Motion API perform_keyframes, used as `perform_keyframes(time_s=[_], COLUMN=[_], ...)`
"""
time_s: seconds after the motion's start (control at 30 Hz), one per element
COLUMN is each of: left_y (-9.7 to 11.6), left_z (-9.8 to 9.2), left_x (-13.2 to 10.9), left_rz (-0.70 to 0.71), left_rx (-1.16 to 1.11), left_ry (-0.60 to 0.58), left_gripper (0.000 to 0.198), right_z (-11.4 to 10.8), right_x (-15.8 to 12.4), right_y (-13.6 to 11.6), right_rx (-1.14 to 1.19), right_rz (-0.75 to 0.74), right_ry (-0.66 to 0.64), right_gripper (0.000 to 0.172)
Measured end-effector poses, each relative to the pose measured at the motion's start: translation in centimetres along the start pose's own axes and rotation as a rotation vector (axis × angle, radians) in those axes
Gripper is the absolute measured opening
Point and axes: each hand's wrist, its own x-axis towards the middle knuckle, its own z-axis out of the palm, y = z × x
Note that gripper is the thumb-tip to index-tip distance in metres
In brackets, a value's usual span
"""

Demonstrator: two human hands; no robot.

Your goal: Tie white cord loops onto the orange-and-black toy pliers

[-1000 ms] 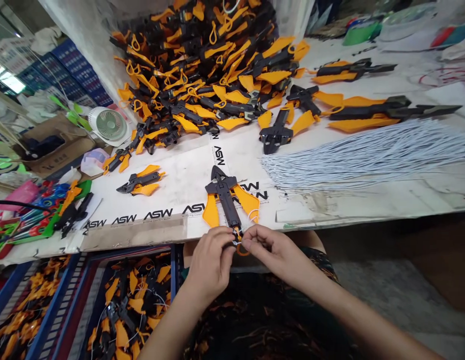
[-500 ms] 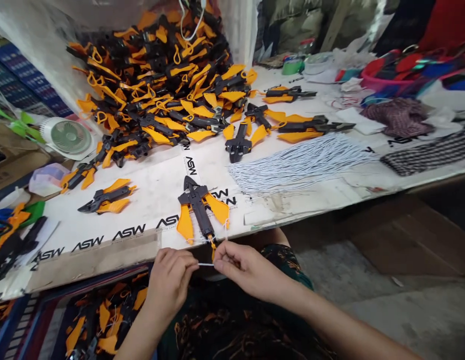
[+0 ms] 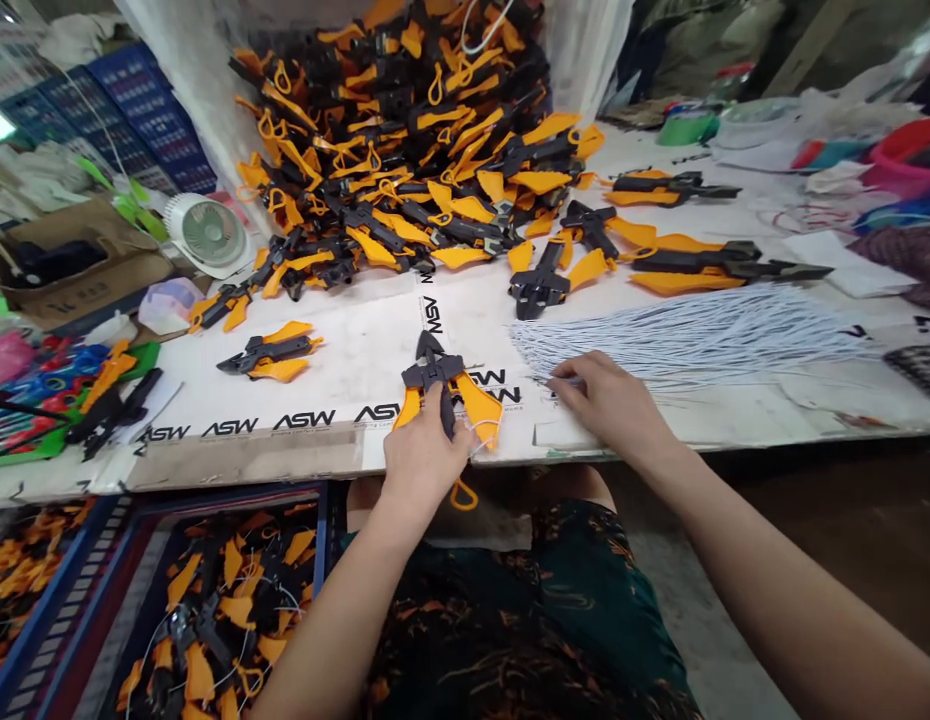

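Observation:
A black-and-orange winged plastic piece [image 3: 433,368] lies at the table's front edge, its pointed nose facing away from me. My left hand [image 3: 427,455] is closed over its rear body and covers part of one orange wing. A thin white cord loops by the other wing, and an orange loop [image 3: 463,494] hangs below the table edge. To the right, my right hand [image 3: 604,400] pinches at the near left ends of a bundle of white cords [image 3: 690,335]. Its fingertips touch the cord ends; how many strands they hold is hidden.
A large heap of similar pieces [image 3: 405,150] fills the back of the table. One more piece [image 3: 270,352] lies at left, several at right. A small fan [image 3: 208,235] stands back left. Blue crates [image 3: 322,530] of pieces sit below the table's left front.
My hands have parted from the cord stretched between them. The left now presses on the winged piece; the right has moved right to the cord bundle. The view has shifted left.

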Motion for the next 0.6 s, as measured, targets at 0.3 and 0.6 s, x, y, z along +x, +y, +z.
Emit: perform_keyframes(time_s=[0.3, 0.6], left_y=[-16.9, -26.6], left_z=[-7.4, -13.8], left_x=[-11.9, -16.6], left_rz=[-0.697, -0.731], left_rx=[0.128, 0.374], left_ry=[0.264, 0.024], left_gripper=[0.059, 0.038], right_z=[0.7, 0.4], right_x=[-0.7, -1.2], right_y=[1.3, -0.2], right_rx=[0.25, 0.296], right_rz=[0.043, 0.081], right_ry=[0.169, 0.251], right_gripper=[0.021, 0.025])
